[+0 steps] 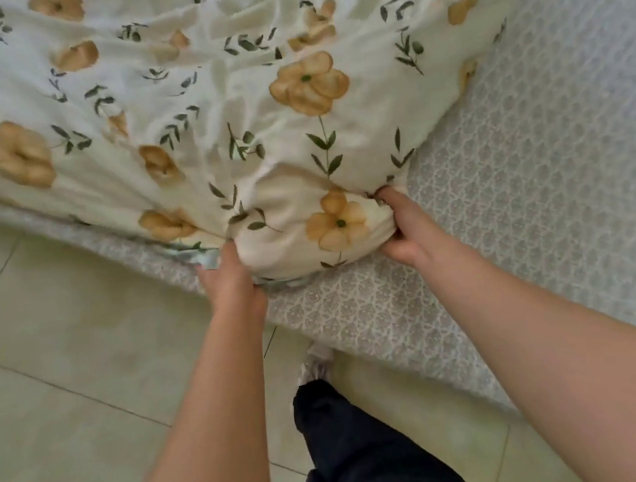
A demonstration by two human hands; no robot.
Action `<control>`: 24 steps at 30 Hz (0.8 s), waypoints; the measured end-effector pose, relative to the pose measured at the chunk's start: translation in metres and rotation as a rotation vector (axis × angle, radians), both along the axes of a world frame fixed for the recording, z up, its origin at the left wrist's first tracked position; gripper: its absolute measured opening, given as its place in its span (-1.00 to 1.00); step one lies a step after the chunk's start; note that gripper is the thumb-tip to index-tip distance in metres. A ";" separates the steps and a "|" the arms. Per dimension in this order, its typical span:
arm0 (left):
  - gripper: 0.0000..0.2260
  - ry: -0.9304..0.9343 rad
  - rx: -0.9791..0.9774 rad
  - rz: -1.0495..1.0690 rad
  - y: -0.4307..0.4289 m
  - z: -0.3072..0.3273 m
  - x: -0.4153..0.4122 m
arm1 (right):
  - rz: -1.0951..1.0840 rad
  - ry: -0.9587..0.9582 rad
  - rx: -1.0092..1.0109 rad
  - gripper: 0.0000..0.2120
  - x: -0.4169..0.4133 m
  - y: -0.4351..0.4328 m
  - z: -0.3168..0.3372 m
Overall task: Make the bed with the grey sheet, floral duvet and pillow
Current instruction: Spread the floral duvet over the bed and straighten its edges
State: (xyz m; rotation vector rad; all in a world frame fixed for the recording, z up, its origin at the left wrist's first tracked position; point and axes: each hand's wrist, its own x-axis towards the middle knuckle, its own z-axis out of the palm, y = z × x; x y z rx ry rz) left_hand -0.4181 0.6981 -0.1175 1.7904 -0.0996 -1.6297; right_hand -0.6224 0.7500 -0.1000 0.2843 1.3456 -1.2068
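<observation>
Pale tiled floor (pixel 64 372) near you, grey sheet (pixel 523 195) bare on right. Floral duvet (pixel 210 93) bunched at near corner. Your left hand (pixel 233 279) and right hand (pixel 403 230) both grip it. Pull slow, spread flat, keep edges even.

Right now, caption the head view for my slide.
Bunched floral duvet corner gripped by left hand and right hand, over the grey sheet.

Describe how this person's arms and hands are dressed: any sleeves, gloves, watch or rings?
Both arms are bare as far up as the frame shows, with no sleeve or cuff in view. The left hand and right hand wear no gloves, and no watch, bracelet or ring shows on the sides that face the camera. Below them are black trousers and a pale shoe.
</observation>
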 end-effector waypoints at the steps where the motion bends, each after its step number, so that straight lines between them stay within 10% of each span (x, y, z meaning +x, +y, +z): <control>1: -0.33 -0.038 0.029 0.049 0.014 0.004 0.003 | 0.013 -0.001 0.017 -0.83 0.010 0.012 0.001; 14: -0.63 0.363 -0.122 0.002 0.150 0.036 0.029 | 0.095 0.407 0.176 -0.64 0.052 0.167 0.036; 24: -0.60 0.172 -0.108 -0.494 0.195 0.028 -0.032 | 0.382 0.680 0.207 -0.59 -0.005 0.166 0.022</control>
